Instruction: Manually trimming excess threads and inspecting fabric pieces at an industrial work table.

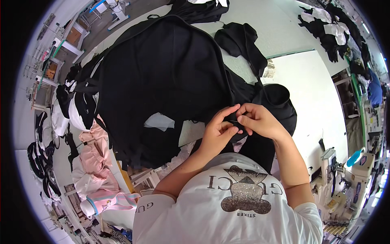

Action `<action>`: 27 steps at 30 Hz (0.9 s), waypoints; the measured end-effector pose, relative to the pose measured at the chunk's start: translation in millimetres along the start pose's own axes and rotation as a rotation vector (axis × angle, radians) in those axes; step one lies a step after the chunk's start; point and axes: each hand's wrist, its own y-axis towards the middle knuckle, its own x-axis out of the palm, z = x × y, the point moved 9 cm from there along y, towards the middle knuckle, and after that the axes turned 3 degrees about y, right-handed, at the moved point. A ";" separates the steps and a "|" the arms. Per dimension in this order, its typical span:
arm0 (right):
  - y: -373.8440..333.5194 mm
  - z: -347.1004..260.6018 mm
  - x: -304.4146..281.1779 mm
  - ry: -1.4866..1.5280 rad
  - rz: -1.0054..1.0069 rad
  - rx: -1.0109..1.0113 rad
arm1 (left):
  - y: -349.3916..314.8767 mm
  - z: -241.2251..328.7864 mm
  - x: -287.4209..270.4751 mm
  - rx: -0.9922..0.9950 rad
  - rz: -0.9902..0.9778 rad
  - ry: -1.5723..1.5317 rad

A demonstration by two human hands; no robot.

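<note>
A large black garment [162, 61] is spread over the table in front of me, its near edge reaching my lap. My left hand [219, 134] is closed at that edge, thumb and fingers pinching a bit of the black cloth. Right beside it my right hand [260, 121] is closed too, thumb against forefinger. A thin pale sliver, like a needle or thread, shows between the two hands; what the right fingertips hold is too small to make out. A whitish scrap [159, 121] lies on the garment to the left.
A white tabletop [313, 89] extends to the right, with a sewing machine [359, 168] at its near end. Pink cloth [94, 156] and a pink-and-white bottle [106, 203] are at the left. Black and white pieces [325, 30] are heaped at the far right.
</note>
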 end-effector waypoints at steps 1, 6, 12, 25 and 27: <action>-0.1 0.3 0.4 0.007 0.006 0.001 | 0.0 -0.4 -0.5 -0.003 0.005 0.006; -6.9 10.2 -7.2 0.102 0.046 0.008 | 0.7 -1.3 3.9 -0.001 -0.020 0.017; -6.2 4.1 -3.3 0.162 0.034 -0.068 | 1.1 -8.9 8.9 -0.053 -0.052 0.011; -87.9 37.0 -17.2 0.096 0.610 -0.567 | 0.8 74.5 44.7 0.492 0.089 0.850; -94.6 27.0 -8.7 0.055 0.734 -0.804 | 2.2 90.5 71.2 0.680 0.029 0.890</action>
